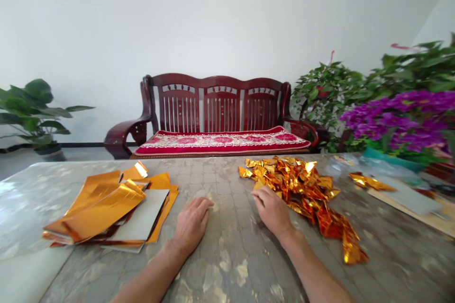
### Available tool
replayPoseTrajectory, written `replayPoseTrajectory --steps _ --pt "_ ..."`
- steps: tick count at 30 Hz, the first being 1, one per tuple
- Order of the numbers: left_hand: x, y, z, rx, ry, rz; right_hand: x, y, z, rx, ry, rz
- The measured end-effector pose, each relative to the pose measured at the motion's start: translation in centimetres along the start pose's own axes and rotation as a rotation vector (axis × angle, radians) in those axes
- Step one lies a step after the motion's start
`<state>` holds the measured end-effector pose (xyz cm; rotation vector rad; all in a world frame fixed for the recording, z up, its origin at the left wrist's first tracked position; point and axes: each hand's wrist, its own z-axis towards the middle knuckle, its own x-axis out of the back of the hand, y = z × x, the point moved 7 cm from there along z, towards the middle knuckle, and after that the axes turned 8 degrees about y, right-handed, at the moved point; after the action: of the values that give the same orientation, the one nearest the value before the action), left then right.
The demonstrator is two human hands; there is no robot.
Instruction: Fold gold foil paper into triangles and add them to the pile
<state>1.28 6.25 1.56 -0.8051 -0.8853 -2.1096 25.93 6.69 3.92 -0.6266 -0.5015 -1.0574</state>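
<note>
Gold foil sheets (103, 213) lie in a loose, fanned stack on the table's (222, 241) left half, inward from its far left corner. Folded foil pieces (298, 180) form a heap close to the far edge, right of its middle, and trail toward the near edge. The step looks like a rest, with neither of the 2 hands working a sheet: the left hand (192, 222) lies just beside the stack, fingers loosely extended, nothing visible in it; the right hand (273, 210) has its fingers curled beside the heap, and I cannot tell whether they pinch foil. Taking a sheet would call for a short reach toward the left edge. Bare surface runs between both hands to the far edge; toward the right edge, a plastic bag (341, 165) and a board (448, 210) limit room.
</note>
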Motion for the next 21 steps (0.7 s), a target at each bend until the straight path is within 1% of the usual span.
replayPoseTrajectory --steps 2,5,7,11,13,16,18,19,21 --pt "0.5 -0.1 0.1 0.013 0.041 0.030 -1.3 -1.2 -0.5 0.037 -0.110 0.028" --pt "1.2 -0.4 0.4 0.070 0.085 0.092 -2.5 -2.1 -1.0 0.111 -0.221 0.056" --pt "1.7 -0.7 0.7 0.112 0.087 0.139 -2.9 -2.1 -1.0 0.159 -0.255 0.064" --pt "3.0 -1.2 1.7 0.187 0.073 0.233 -3.4 -1.7 -0.7 0.171 -0.251 0.082" --pt "3.7 -1.7 2.3 0.218 0.038 0.286 -3.5 -1.5 -0.7 0.182 -0.253 0.090" --pt "4.3 -2.9 3.0 0.267 -0.075 0.374 -3.6 -1.4 -0.8 0.184 -0.259 0.106" --pt "4.8 -4.2 3.1 0.292 -0.169 0.481 -3.6 -1.4 -0.8 0.180 -0.261 0.113" --pt "5.0 -5.0 2.9 0.317 -0.243 0.552 -3.5 -1.5 -0.8 0.176 -0.260 0.114" --pt "5.8 -6.5 2.6 0.353 -0.271 0.597 -3.5 -1.5 -0.8 0.169 -0.262 0.113"
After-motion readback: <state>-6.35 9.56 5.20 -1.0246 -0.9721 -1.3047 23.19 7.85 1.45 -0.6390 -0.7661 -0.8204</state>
